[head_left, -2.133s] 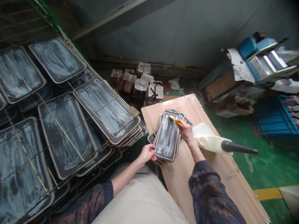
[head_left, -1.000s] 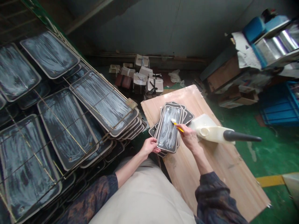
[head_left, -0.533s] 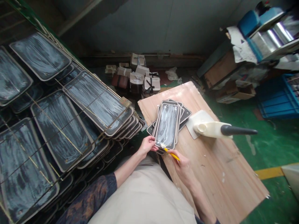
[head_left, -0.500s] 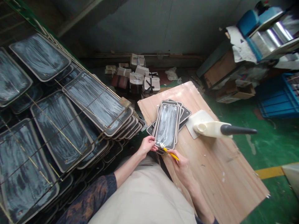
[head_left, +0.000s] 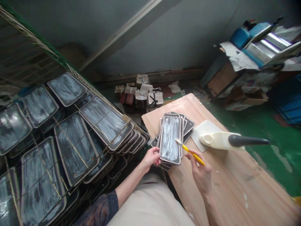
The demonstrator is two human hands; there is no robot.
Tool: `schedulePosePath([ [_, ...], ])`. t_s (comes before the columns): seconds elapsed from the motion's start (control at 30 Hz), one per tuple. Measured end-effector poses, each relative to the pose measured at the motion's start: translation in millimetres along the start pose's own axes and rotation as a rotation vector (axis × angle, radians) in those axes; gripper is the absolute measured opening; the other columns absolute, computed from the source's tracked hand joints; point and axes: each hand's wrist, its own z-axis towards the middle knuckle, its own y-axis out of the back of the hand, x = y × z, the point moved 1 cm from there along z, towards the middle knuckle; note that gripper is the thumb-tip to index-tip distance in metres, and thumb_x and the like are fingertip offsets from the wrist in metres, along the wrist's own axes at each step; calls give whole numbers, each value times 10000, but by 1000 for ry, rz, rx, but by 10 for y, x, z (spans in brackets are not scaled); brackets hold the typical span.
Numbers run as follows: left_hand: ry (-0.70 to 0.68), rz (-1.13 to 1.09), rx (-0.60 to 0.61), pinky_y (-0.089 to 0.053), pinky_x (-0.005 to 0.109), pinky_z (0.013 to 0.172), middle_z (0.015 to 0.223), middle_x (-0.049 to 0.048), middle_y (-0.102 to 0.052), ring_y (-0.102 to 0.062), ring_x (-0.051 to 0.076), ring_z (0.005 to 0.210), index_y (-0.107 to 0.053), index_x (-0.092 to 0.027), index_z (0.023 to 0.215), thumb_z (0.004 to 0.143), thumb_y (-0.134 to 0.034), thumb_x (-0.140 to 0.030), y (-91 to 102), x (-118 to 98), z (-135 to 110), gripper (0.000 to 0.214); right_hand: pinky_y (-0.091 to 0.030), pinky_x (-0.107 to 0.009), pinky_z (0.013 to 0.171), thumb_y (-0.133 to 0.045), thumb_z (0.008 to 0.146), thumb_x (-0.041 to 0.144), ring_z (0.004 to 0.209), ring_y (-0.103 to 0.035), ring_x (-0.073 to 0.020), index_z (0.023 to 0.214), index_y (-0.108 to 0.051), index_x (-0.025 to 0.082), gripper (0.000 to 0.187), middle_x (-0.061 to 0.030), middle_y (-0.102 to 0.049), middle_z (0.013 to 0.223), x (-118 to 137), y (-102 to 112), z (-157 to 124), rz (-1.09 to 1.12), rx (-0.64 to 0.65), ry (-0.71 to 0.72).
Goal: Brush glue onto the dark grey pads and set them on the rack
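Yellow brush (head_left: 191, 152) pinched in right hand (head_left: 202, 175) fingers; left hand (head_left: 151, 158) grips panel stack (head_left: 170, 138); cream bottle (head_left: 218, 140) beside.

Dim, flat light overall; no source is seen. Soft shadows only. Streaky glare is picked up on the top panel (head_left: 169, 141) and rack panels (head_left: 105, 121). Board (head_left: 230, 182) and floor (head_left: 270, 125) are smeared at 3–5 o'clock. Edges are bowed.

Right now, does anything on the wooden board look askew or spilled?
Yes. The stack of dark panels is fanned out unevenly, lower ones jutting at angles. The cream bottle lies on its side, and small white drips dot the wooden board.
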Motion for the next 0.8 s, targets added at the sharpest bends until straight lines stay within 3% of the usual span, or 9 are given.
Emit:
schedulePosePath([
  [0.17,12,60,-59,-348,137,363,456,-59,-530,-521,90,376,-525,-152,880,690,-605,-177,-83,-3,5,208,-496,-286,779,-461,986,380,868,-641,-196,1090,-599,210,242,-48,-640,1017,-55,-487,397,99,108,141],
  [0.27,11,73,-70,-361,146,369,451,-53,-531,-535,102,386,-526,-152,875,697,-598,-181,-135,1,12,194,-488,-291,763,-424,991,404,848,-642,-200,1075,-590,209,269,-47,-643,994,-195,-694,505,83,118,128],
  [0.33,10,72,-76,-376,152,379,457,-51,-535,-540,105,388,-522,-153,872,697,-596,-182,-155,17,28,193,-488,-286,726,-418,990,413,810,-644,-201,1068,-586,210,275,-44,-648,965,-276,-719,449,67,152,78],
  [0.5,8,49,-99,-389,150,399,476,-49,-540,-556,102,410,-528,-150,883,684,-610,-181,-162,73,58,218,-492,-271,659,-456,978,424,730,-650,-200,1047,-581,215,253,-22,-655,805,-349,-452,52,169,297,-91],
  [0.6,22,17,-111,-372,144,394,498,-50,-541,-547,93,411,-528,-154,893,671,-610,-174,-172,70,39,237,-514,-278,619,-494,957,454,677,-652,-209,1044,-575,200,280,-23,-650,741,-363,-253,-13,265,309,-194],
  [0.67,37,-14,-107,-345,136,385,497,-56,-529,-522,81,399,-524,-158,903,664,-608,-171,-185,46,17,253,-533,-296,630,-518,941,465,693,-657,-221,1055,-571,187,306,-36,-654,759,-374,-154,82,316,230,-221],
  [0.8,67,-85,-52,-317,136,387,520,-46,-535,-479,67,392,-515,-167,968,658,-555,-159,-221,-98,-31,313,-555,-347,729,-552,921,456,752,-663,-226,1087,-567,168,333,-57,-659,825,-385,28,357,344,-69,-172],
])
